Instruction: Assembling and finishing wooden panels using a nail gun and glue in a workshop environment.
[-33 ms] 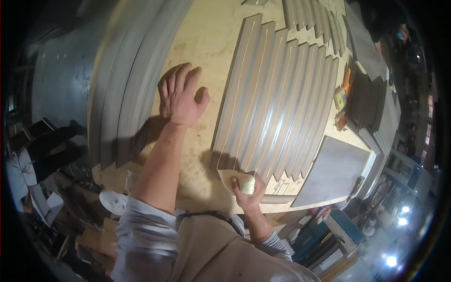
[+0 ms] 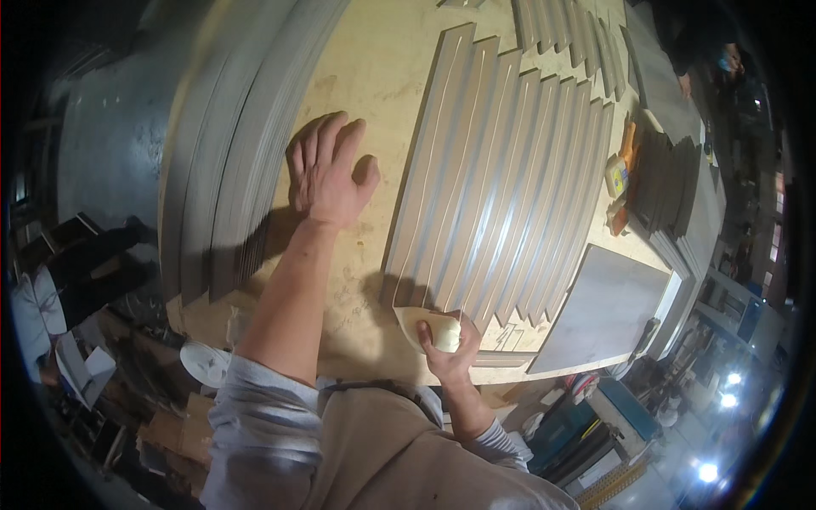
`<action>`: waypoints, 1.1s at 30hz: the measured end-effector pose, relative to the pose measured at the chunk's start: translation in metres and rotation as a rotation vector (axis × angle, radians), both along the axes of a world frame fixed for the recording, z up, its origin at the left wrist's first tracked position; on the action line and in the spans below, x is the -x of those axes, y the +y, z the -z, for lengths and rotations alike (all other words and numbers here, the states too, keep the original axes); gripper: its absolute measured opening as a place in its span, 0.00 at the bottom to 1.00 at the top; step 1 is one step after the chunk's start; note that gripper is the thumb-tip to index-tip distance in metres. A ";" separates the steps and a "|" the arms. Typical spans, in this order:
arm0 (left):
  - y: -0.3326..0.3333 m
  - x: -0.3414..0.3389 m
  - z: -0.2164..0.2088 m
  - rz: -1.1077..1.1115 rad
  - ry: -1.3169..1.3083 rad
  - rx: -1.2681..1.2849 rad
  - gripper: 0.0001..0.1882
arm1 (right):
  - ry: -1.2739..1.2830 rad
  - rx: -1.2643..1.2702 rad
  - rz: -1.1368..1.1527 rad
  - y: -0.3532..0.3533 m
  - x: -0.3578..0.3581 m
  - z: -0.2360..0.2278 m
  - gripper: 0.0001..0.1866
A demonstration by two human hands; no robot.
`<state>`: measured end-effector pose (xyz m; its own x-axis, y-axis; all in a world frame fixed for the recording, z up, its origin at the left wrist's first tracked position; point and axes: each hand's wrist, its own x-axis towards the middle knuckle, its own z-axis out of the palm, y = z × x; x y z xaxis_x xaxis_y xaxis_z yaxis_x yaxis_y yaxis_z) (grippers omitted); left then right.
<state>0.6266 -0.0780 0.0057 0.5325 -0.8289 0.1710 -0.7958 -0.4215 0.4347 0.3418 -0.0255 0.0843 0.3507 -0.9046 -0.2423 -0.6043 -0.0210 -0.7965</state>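
My left hand lies on the pale wooden tabletop, fingers stretched out and thumb apart, holding nothing. To its right is a fanned row of long brown strips, each with a thin pale line, like a bead of glue, along its length. My right hand is closed round a pale cream soft packet at the near end of the leftmost strips. A rounded white part shows between thumb and fingers. The packet's tip cannot be made out.
Tall stacks of grey strips stand left of my left hand. On the right lie a grey panel, a brush with an orange handle and dark stacked pieces. More lined strips lie at the back. Another person is at far right.
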 end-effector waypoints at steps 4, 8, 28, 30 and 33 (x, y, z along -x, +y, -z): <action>-0.004 -0.001 0.000 0.000 -0.014 -0.029 0.29 | 0.043 0.016 -0.035 0.004 0.000 -0.001 0.13; -0.003 -0.001 0.000 0.005 -0.008 -0.055 0.30 | 0.097 0.055 -0.119 0.003 0.005 -0.001 0.12; 0.000 0.005 0.005 0.003 -0.099 -0.072 0.28 | -1.432 -1.270 0.526 0.056 0.110 -0.042 0.33; 0.000 0.006 0.002 0.018 -0.115 -0.067 0.29 | -1.451 -1.258 0.598 0.075 0.116 -0.044 0.32; 0.001 0.007 0.004 0.021 -0.153 -0.120 0.29 | -1.489 -1.226 0.671 0.091 0.131 -0.043 0.30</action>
